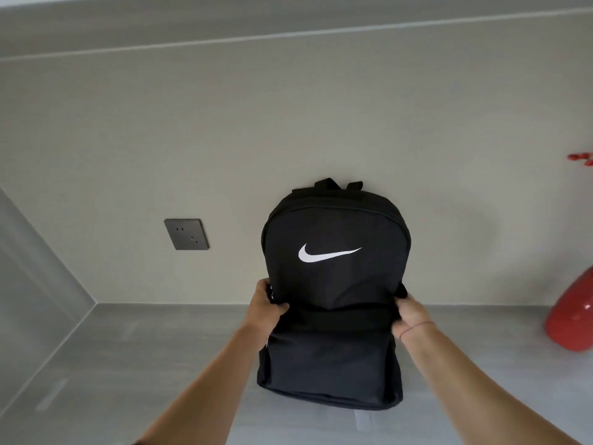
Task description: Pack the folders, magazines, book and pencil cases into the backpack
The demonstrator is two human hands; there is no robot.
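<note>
A black backpack with a white swoosh logo stands upright on a grey surface, its back leaning against the wall. Its zips look closed. My left hand grips the backpack's left side at mid height. On the opposite side, my right hand holds the fabric at about the same height. No folders, magazines, book or pencil cases are in view.
A red vase stands at the right edge of the grey tabletop, with red berries above it. A dark wall socket sits on the beige wall left of the backpack. A side wall closes the surface on the left.
</note>
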